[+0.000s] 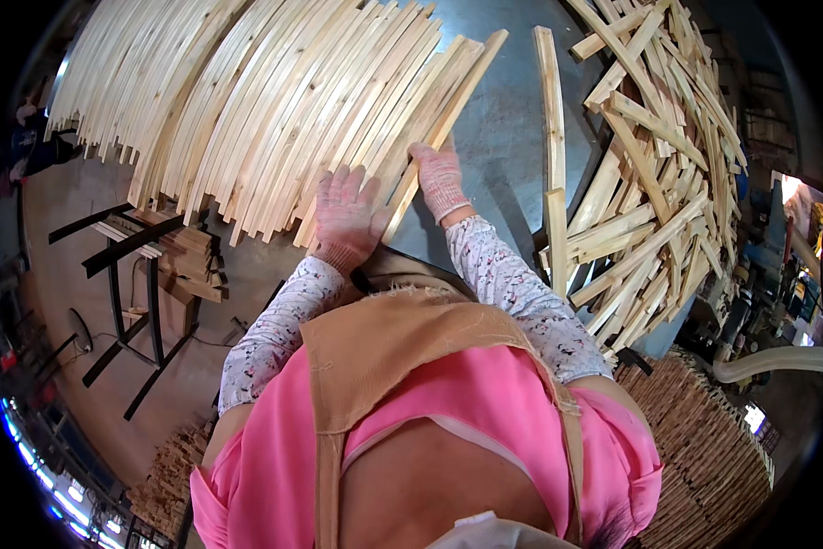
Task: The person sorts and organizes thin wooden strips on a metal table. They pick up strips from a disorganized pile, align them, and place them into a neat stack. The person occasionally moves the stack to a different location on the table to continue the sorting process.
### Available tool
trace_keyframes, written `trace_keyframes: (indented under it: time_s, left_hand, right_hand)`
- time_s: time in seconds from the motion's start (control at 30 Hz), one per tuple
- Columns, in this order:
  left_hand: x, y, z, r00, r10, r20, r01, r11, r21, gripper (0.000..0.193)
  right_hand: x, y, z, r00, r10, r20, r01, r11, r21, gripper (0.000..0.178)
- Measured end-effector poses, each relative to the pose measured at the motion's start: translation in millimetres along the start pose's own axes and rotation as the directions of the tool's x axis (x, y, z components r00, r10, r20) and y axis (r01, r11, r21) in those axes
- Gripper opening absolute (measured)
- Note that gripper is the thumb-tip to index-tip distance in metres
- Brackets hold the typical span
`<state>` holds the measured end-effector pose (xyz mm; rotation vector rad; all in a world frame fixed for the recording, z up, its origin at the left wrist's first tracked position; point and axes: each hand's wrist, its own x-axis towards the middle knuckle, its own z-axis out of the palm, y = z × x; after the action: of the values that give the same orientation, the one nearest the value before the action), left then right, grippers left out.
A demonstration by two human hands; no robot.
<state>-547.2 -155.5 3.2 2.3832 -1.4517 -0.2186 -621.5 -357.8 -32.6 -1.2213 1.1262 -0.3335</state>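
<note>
Many long pale wooden strips (274,101) lie side by side across the left of a grey metal table (507,119). My left hand (347,210), in a pinkish knit work glove, rests flat on the near ends of the strips at the right of this row, fingers stretched out. My right hand (437,174), gloved alike, is closed around the outermost wooden strip (462,96), with its fingers curled over the edge. That strip stands slightly angled from its neighbours, its far end toward the right.
A jumbled heap of wooden strips (654,165) covers the table's right side. Two loose strips (549,110) lie between heap and row. On the floor at left stand a black metal frame (123,302) and stacked timber (187,256). Another strip stack (695,448) is at lower right.
</note>
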Motion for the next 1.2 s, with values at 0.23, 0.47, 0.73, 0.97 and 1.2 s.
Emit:
trace_keyframes:
  time_s: [0.23, 0.47, 0.73, 0.97, 1.2]
  left_hand:
    - [-7.9, -2.4, -14.6, 0.984, 0.024, 0.179, -0.023, 1.0, -0.004, 0.073]
    - [-6.4, -2.9, 9.2, 0.996, -0.057, -0.062, 0.043, 0.978, -0.206, 0.058]
    - [7.6, -6.9, -42.2, 0.929, -0.127, -0.347, -0.051, 0.886, -0.46, 0.054]
    - [73.0, 16.9, -82.1, 0.984, 0.151, 0.091, -0.101, 0.905, -0.414, 0.06]
    - [148.5, -131.1, -165.2, 0.919, 0.25, 0.305, -0.358, 0.854, 0.378, 0.061]
  right_hand:
    - [-8.6, 12.0, -29.1, 0.929, 0.252, 0.271, -0.369, 0.694, 0.618, 0.05]
    - [-14.7, -20.8, -44.4, 0.956, 0.287, -0.066, -0.273, 0.948, 0.166, 0.036]
    - [-28.2, -54.0, 23.1, 0.919, 0.212, 0.333, 0.213, 0.445, -0.87, 0.088]
    - [20.1, -93.1, 9.6, 0.919, 0.181, 0.349, -0.234, 0.965, 0.115, 0.034]
    - [13.6, -217.0, 51.2, 0.657, -0.038, 0.753, 0.638, 0.56, -0.528, 0.048]
